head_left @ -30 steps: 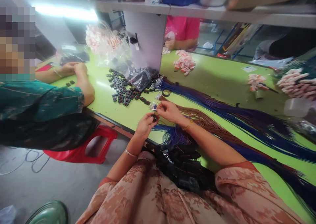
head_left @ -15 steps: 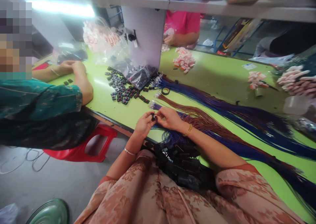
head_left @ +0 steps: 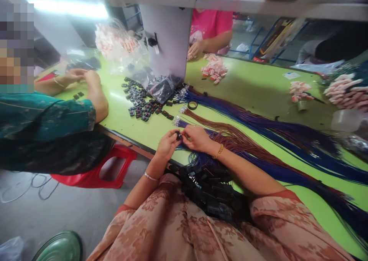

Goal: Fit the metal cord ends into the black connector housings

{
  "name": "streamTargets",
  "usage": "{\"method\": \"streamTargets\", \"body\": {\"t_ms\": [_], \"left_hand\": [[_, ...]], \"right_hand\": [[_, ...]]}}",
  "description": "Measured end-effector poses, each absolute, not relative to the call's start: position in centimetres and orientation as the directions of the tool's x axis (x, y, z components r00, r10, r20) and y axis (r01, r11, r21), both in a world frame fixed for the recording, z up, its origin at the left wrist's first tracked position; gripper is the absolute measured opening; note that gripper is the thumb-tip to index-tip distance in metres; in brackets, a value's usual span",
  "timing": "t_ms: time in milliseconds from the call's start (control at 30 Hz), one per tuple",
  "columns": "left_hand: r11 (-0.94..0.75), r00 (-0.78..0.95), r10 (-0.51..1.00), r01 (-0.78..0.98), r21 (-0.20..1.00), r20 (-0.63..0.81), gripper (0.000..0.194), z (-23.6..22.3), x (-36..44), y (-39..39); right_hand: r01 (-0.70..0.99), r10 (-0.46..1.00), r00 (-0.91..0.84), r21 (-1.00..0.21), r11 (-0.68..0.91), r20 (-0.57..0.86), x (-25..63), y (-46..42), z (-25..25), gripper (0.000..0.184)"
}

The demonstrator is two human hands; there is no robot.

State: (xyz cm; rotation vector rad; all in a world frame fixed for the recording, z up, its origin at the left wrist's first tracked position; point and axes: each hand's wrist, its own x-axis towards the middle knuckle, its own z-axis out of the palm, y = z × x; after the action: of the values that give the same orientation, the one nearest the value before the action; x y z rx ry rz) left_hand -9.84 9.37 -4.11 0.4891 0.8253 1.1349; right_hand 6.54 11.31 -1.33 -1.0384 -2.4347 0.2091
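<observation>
My left hand (head_left: 167, 145) is closed on a small black connector housing (head_left: 178, 135) above the front edge of the green table. Right beside it, my right hand (head_left: 196, 138) pinches the end of a thin wire at the housing; my fingers hide most of that wire. Brown wires (head_left: 230, 132) and blue wires (head_left: 253, 172) with bare metal ends lie in bundles under and past my right arm. Against my lap rests a heap of black housings (head_left: 212, 192) with blue wires. More loose black housings (head_left: 140, 101) are scattered on the table beyond my left hand.
A roll of black tape (head_left: 192, 105) lies by the wire ends. A co-worker's arms (head_left: 96, 96) rest on the table at left, above a red stool (head_left: 115, 169). Another person in pink (head_left: 212, 28) sits opposite, near pale pink connectors (head_left: 214, 68). A grey partition (head_left: 168, 42) rises behind.
My hands stay together at the black connector housing, barely shifted. Across the table, the hands of the person in pink have moved slightly down and left.
</observation>
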Motion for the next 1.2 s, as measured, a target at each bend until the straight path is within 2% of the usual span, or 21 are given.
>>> {"method": "streamTargets", "body": {"t_ms": [200, 400, 600, 767, 867, 967, 1033, 1100, 1200], "left_hand": [[0.356, 0.143, 0.930, -0.572, 0.739, -0.338, 0.024, -4.0, -9.7, 9.2], [0.378, 0.102, 0.915, -0.550, 0.745, -0.390, 0.019, -3.6, -9.3, 9.2], [0.381, 0.112, 0.914, -0.573, 0.726, -0.391, 0.017, -3.6, -9.2, 9.2], [0.363, 0.080, 0.919, -0.555, 0.748, -0.387, 0.018, -4.0, -9.1, 9.1], [0.367, 0.080, 0.917, -0.548, 0.752, -0.390, 0.018, -3.9, -9.1, 9.0], [0.367, 0.090, 0.918, -0.558, 0.744, -0.386, 0.017, -3.6, -8.9, 9.0], [0.369, 0.101, 0.919, -0.556, 0.744, -0.380, 0.017, -3.4, -8.8, 9.0], [0.373, 0.105, 0.919, -0.552, 0.746, -0.381, 0.017, -3.3, -8.7, 9.0], [0.373, 0.105, 0.918, -0.554, 0.744, -0.382, 0.018, -3.3, -8.6, 9.0]], "right_hand": [[0.628, 0.675, -0.634, -0.257, 0.734, 0.377, 6.4, 11.6, -1.8, 0.008], [0.599, 0.608, -0.696, -0.160, 0.785, 0.381, 6.5, 11.7, -2.3, 0.012], [0.601, 0.674, -0.637, -0.307, 0.738, 0.374, 6.9, 11.6, -2.3, 0.011], [0.633, 0.706, -0.616, -0.313, 0.708, 0.349, 6.4, 11.0, -2.6, 0.011], [0.618, 0.724, -0.610, -0.379, 0.689, 0.323, 6.3, 11.3, -1.8, 0.011], [0.587, 0.772, -0.574, -0.520, 0.620, 0.272, 7.2, 13.1, -0.3, 0.016], [0.688, 0.875, -0.421, -0.545, 0.479, 0.238, 8.1, 15.0, 0.3, 0.022], [0.801, 0.933, -0.321, -0.480, 0.359, 0.162, 8.7, 16.8, 0.2, 0.022], [0.898, 0.959, -0.283, -0.345, 0.274, 0.025, 8.8, 18.5, -0.6, 0.018]]}}
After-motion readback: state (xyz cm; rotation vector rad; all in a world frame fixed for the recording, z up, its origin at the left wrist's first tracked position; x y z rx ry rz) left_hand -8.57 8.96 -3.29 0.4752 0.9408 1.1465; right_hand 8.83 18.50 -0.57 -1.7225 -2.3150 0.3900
